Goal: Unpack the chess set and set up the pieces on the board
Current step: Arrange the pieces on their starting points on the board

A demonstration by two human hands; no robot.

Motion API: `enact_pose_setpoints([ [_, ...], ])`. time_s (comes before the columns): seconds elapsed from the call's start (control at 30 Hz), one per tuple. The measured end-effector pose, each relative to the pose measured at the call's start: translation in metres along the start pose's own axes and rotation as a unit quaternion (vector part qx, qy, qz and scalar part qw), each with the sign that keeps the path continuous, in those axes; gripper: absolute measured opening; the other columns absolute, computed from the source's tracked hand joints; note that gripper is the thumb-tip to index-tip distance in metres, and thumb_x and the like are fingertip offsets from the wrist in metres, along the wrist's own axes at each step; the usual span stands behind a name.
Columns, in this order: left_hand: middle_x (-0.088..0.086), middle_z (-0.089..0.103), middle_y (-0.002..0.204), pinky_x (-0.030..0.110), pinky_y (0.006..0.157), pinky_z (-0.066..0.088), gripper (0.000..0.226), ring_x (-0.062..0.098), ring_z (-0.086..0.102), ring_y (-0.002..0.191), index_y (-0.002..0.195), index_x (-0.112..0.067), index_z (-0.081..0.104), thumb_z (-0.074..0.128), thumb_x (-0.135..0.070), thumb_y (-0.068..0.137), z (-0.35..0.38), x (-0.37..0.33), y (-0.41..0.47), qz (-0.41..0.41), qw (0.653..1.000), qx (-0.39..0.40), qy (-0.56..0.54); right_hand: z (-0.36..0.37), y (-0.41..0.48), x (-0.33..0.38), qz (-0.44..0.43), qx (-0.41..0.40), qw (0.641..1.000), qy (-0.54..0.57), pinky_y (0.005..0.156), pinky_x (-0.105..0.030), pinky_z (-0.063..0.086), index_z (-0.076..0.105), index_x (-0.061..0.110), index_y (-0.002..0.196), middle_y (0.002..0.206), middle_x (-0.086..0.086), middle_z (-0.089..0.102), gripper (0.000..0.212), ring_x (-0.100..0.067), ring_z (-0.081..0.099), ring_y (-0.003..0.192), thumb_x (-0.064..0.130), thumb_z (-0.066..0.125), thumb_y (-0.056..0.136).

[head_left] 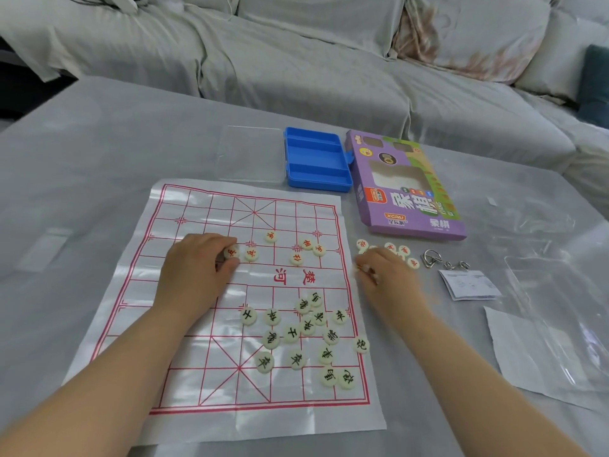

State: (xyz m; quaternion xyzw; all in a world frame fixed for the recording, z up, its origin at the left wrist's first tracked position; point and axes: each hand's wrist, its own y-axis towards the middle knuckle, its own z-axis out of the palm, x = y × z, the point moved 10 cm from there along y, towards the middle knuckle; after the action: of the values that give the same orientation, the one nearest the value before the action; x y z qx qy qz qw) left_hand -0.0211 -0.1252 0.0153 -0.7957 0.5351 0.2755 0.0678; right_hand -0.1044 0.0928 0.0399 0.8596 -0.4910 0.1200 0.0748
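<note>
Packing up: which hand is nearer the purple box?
Right: the right hand just this side of the purple box, the left hand over the board, far left.

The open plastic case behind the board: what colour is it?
The case is solid blue; the head view shows it clearly.

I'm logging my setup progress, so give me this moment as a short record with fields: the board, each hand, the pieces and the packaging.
Board: board lies flat on the table
Left hand: left hand pinches a red-marked piece on the board's far half
Right hand: right hand at the loose red pieces off the board's right edge; grip blurred
Black pieces: black-marked pieces clustered, unsorted, near right of board
Case: blue case open, empty
Box: purple box right of the case
</note>
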Motion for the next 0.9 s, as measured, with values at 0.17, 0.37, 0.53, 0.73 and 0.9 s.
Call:
enact_pose_setpoints([
  [0.17, 0.01, 0.063, 0.114, 0.035, 0.092, 0.033, 0.033, 0.029, 0.05, 0.107, 0.116, -0.008, 0.061, 0.061, -0.017, 0.085, -0.002, 0.001, -0.001, -0.003, 1.0, -0.01, -0.017, 0.026, 0.032, 0.095, -0.102, 0.045, 0.994, 0.018, 0.096, -0.022, 0.034, 0.048, 0.017, 0.13, 0.132, 0.0, 0.049, 0.034, -0.015, 0.045, 0.119, 0.015, 0.039, 0.097],
  [0.37, 0.01, 0.065, 0.108, 0.036, 0.086, 0.036, 0.031, 0.03, 0.053, 0.102, 0.113, -0.008, 0.063, 0.063, -0.016, 0.083, -0.003, -0.001, 0.0, 0.009, 1.0, -0.024, -0.009, 0.052, 0.045, 0.108, -0.107, 0.081, 0.991, -0.019, 0.097, -0.029, 0.036, 0.042, 0.016, 0.134, 0.132, -0.004, 0.049, 0.039, -0.019, 0.043, 0.121, 0.01, 0.041, 0.095],
  [0.53, 0.01, 0.065, 0.11, 0.036, 0.088, 0.036, 0.032, 0.03, 0.052, 0.104, 0.114, -0.009, 0.063, 0.063, -0.017, 0.083, -0.003, 0.0, 0.0, 0.011, 1.0, -0.024, -0.01, 0.047, 0.042, 0.102, -0.09, 0.083, 0.992, 0.036, 0.098, -0.025, 0.035, 0.038, 0.021, 0.136, 0.134, 0.001, 0.047, 0.046, -0.015, 0.044, 0.121, 0.017, 0.05, 0.092],
  [0.73, 0.01, 0.065, 0.11, 0.037, 0.089, 0.036, 0.032, 0.031, 0.052, 0.104, 0.114, -0.008, 0.063, 0.063, -0.016, 0.083, -0.003, -0.001, 0.0, 0.01, 1.0, -0.013, -0.01, 0.037, 0.031, 0.083, -0.07, 0.055, 0.994, 0.063, 0.101, -0.022, 0.031, 0.042, 0.022, 0.134, 0.133, 0.003, 0.049, 0.043, -0.013, 0.04, 0.123, 0.018, 0.049, 0.092],
  [0.9, 0.011, 0.064, 0.112, 0.037, 0.09, 0.036, 0.032, 0.03, 0.051, 0.106, 0.115, -0.007, 0.062, 0.062, -0.016, 0.084, -0.002, -0.002, -0.001, 0.004, 1.0, 0.0, -0.005, 0.035, 0.026, 0.069, -0.036, 0.05, 0.995, 0.081, 0.1, -0.023, 0.034, 0.042, 0.024, 0.134, 0.129, 0.003, 0.051, 0.044, -0.013, 0.043, 0.121, 0.02, 0.052, 0.091],
])
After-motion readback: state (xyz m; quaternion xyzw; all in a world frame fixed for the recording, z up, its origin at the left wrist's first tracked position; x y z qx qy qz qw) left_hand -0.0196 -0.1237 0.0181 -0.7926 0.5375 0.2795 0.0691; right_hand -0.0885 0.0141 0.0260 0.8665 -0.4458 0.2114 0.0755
